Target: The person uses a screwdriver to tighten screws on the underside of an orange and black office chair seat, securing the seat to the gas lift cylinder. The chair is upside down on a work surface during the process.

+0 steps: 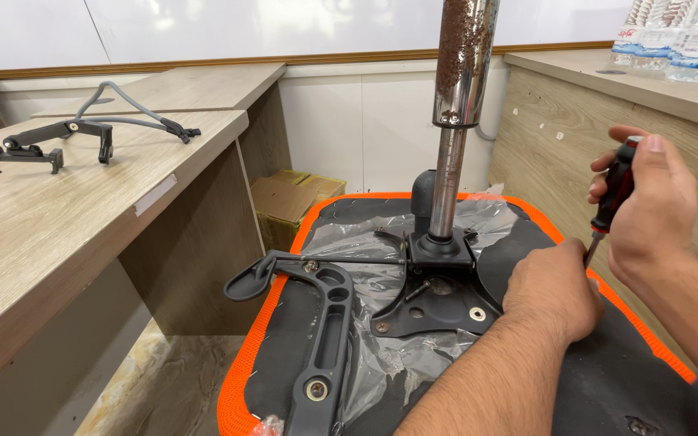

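Observation:
An upturned office chair seat (280,323) with an orange rim lies in front of me, partly under clear plastic wrap. A black metal mechanism plate (438,303) is on its underside, and a rusty chrome gas-lift column (456,105) rises from it. A black armrest bracket (321,323) lies on the left of the seat. My right hand (648,202) grips a screwdriver (611,194) with a red and black handle, shaft pointing down. My left hand (555,287) rests closed on the seat beside the plate, around the screwdriver's tip, which is hidden.
A wooden desk (58,218) on the left carries a second black armrest part (42,145) and a grey bracket (131,109). A cardboard box (288,206) stands on the floor behind the seat. Another desk (607,105) on the right holds water bottles (676,40).

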